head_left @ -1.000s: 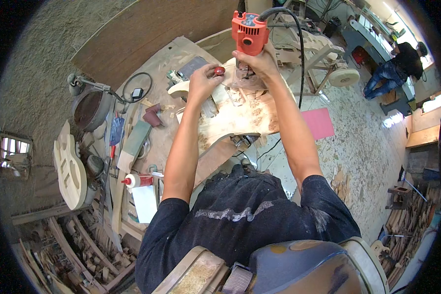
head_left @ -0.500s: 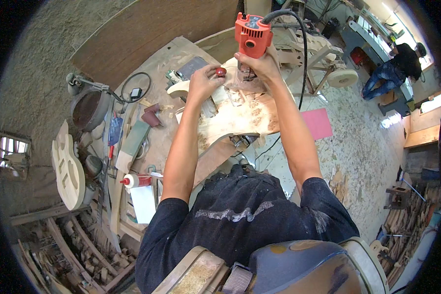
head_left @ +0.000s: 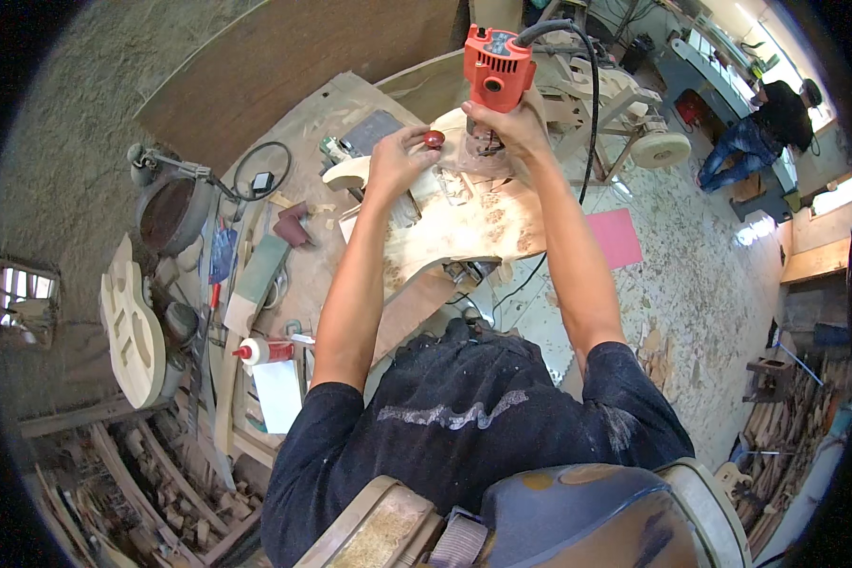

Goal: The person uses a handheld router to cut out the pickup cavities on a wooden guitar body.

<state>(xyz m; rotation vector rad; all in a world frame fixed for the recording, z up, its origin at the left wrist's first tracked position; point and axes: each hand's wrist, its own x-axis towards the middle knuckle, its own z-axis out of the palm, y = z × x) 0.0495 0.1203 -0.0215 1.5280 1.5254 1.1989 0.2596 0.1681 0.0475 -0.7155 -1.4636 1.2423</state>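
Note:
A red trim router (head_left: 499, 80) stands upright on a pale, curved wooden board (head_left: 483, 225) with brown burl marks. My right hand (head_left: 513, 126) is wrapped round the lower part of the router, above its clear base. My left hand (head_left: 399, 163) grips a round red knob (head_left: 433, 139) at the left of that base, fingers curled about it. The bit's contact with the wood is hidden. Shavings and chips (head_left: 454, 189) lie on the board just on the near side of the base.
The router's black cord (head_left: 592, 104) loops down at the right. On the bench to the left are red sandpaper (head_left: 292, 225), a green sanding block (head_left: 260, 267) and a glue bottle (head_left: 263, 350). A pink sheet (head_left: 615, 239) lies on the floor. A person (head_left: 767, 137) works at the far right.
The router has shifted slightly to the right and a little nearer, with both my hands moving along with it. My grip looks the same.

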